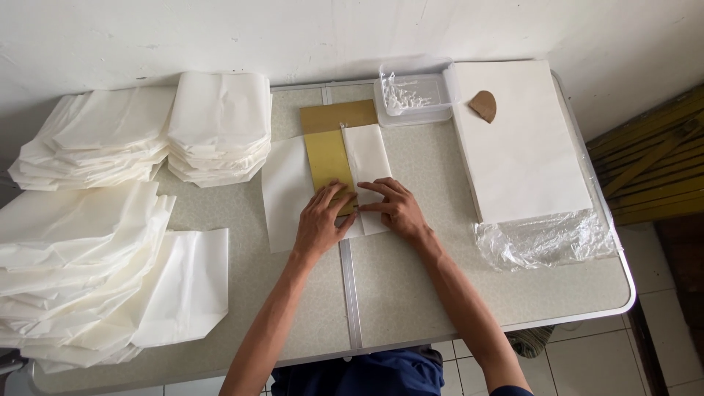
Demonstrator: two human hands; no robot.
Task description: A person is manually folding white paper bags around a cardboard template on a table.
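Home paper-bag workshop — folding table (411, 293), stacked white bags (213, 132), tiled floor (587, 363).

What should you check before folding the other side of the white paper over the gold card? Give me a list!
1. Gold card lies on the white sheet: ok.
2. Right flap already folded over the card: ok.
3. Left hand presses on the card's lower end: ok.
4. Right hand holds the folded flap down: ok.
5. Left part of the sheet lies flat and uncovered: ok.
6. Card sits straight along the crease: cannot tell, the hands hide its lower edge.
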